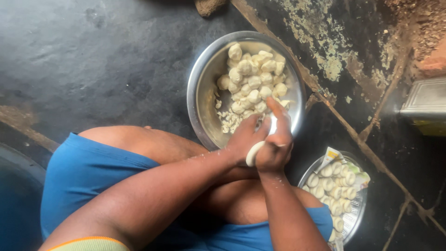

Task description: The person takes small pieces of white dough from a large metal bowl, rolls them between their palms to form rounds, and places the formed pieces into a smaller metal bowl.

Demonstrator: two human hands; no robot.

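The left hand [246,137] and right hand [276,148] met at the near rim of the bowl [200,88], both closed around a small white disc of dough [253,153]. The left hand's fingers pinched its upper edge, while the right hand cupped it from the other side with the forefinger stretched out toward the bowl. The disc sat between the two palms, just outside the bowl's rim and above the person's knees. The bowl, a round steel one, stood on the dark floor [93,60] and held a heap of pale folded dumplings [253,81], piled toward its far side, with small scraps [228,122] scattered on its bare bottom nearer the hands. To the right of the bowl and closer to the person lay a steel plate [355,218] with more round white pieces [332,190] in rows, and a bit of printed wrapper [331,155] at its far edge. Blue shorts [88,172] covered the thighs below the bowl. Further right of the bowl, a metal box [425,100] showed at the frame's edge.
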